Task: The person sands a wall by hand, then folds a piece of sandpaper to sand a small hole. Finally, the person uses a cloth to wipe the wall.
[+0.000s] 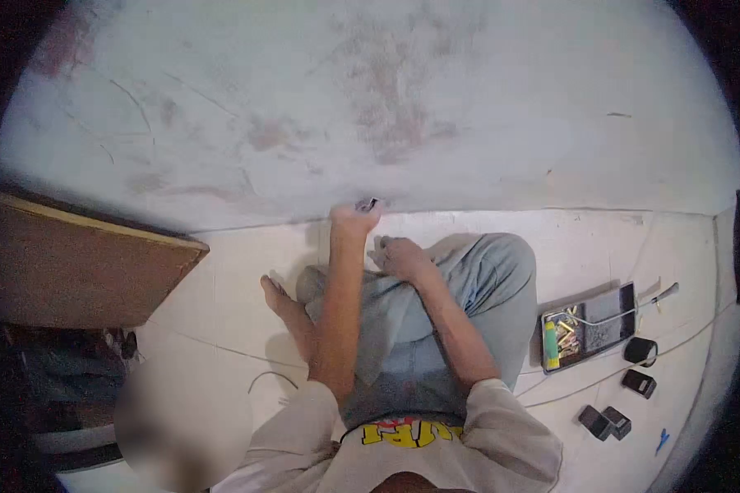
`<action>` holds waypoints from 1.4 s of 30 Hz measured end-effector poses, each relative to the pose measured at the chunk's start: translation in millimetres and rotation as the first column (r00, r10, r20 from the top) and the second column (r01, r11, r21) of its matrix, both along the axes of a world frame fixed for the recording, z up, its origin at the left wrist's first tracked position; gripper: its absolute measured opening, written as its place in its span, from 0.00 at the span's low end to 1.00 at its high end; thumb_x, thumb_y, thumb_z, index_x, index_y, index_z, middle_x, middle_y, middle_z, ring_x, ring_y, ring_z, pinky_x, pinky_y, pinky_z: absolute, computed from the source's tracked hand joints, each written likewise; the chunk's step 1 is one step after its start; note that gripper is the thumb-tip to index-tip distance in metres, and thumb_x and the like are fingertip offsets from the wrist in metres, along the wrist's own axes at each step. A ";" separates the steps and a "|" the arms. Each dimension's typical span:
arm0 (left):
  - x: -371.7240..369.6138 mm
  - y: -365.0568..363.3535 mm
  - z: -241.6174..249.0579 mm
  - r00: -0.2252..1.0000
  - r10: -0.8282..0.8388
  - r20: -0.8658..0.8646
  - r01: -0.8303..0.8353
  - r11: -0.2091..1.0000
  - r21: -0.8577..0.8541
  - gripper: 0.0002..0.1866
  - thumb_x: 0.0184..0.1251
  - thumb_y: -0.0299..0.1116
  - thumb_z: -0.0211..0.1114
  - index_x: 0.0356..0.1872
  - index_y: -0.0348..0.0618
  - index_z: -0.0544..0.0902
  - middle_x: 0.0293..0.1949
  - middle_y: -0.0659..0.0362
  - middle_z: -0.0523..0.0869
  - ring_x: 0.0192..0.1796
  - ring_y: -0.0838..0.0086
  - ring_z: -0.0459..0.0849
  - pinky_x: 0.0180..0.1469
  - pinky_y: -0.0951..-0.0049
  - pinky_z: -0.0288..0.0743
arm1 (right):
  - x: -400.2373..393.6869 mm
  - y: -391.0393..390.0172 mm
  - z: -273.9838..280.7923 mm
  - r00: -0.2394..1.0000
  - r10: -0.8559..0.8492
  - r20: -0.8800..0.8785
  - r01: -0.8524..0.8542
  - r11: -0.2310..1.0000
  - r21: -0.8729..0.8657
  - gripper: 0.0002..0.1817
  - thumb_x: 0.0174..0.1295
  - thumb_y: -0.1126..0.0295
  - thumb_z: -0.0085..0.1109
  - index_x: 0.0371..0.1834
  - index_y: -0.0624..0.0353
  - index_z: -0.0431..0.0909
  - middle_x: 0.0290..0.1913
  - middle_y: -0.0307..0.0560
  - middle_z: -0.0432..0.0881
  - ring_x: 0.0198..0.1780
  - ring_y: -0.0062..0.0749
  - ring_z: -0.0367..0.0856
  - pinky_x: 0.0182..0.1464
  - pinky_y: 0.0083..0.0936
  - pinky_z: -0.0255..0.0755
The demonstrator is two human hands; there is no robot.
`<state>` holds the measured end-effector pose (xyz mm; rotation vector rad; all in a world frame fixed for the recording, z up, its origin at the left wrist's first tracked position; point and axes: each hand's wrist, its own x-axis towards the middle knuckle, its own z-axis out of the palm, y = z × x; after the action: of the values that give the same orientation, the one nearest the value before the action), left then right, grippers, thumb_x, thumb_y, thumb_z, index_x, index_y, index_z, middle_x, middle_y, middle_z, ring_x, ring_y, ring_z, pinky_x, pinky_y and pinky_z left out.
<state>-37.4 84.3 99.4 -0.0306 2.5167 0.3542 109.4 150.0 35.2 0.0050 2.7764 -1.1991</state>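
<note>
The work in hand seems to be close handwork at the foot of the wall [469, 156], judging by how both hands lie. The left hand [353, 217] is closed around a small dark-and-silvery object [372, 203], which sits at the fingers just beside the line where the wall meets the floor [238, 312]; whether it touches the wall cannot be told. The right hand [406, 258] is nearer the person, in front of the bent knee, its fingers partly curled towards the left; whether they grip anything cannot be made out. Any fine move of the object from here would call for a steady left wrist and a light hold, with the right fingers kept out of its way. To the right, a dark tray [592, 356] holds a green-and-yellow tube [551, 345] and small brass-coloured pieces [568, 335] on its left side, and a thin bent rod [649, 303] lies across it. Black blocks [594, 422] stand near it, and a small blue item [663, 441] lies farther right.
</note>
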 end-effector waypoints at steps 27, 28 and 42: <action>-12.9 -28.7 -42.7 0.999 0.045 -0.019 -0.043 0.994 0.097 0.36 0.55 0.56 0.62 0.62 0.44 0.72 0.60 0.51 0.77 0.62 0.64 0.74 0.62 0.72 0.69 | -0.3 -0.7 7.6 0.996 0.084 0.031 -0.085 0.996 0.014 0.24 0.67 0.52 0.45 0.44 0.68 0.75 0.40 0.68 0.80 0.45 0.60 0.78 0.50 0.47 0.71; 8.4 -28.5 -6.6 0.997 -0.063 -0.041 0.070 0.981 0.183 0.35 0.58 0.59 0.58 0.60 0.42 0.74 0.59 0.50 0.77 0.63 0.63 0.74 0.64 0.73 0.67 | 2.2 -1.0 3.8 0.998 0.063 -0.014 -0.064 0.998 -0.011 0.25 0.67 0.53 0.45 0.45 0.68 0.75 0.41 0.68 0.80 0.46 0.61 0.78 0.51 0.47 0.70; 48.4 -8.6 83.0 0.984 -0.108 -0.143 0.112 0.994 0.020 0.32 0.51 0.57 0.66 0.48 0.39 0.81 0.49 0.56 0.84 0.53 0.67 0.81 0.59 0.75 0.71 | 7.0 -3.0 15.2 0.989 0.028 0.143 -0.032 0.999 0.031 0.22 0.66 0.53 0.47 0.47 0.63 0.74 0.45 0.62 0.80 0.49 0.57 0.79 0.52 0.47 0.72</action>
<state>11.0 75.7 182.4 0.1491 2.6400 0.3580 116.4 147.0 50.4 0.0494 2.6630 -1.0996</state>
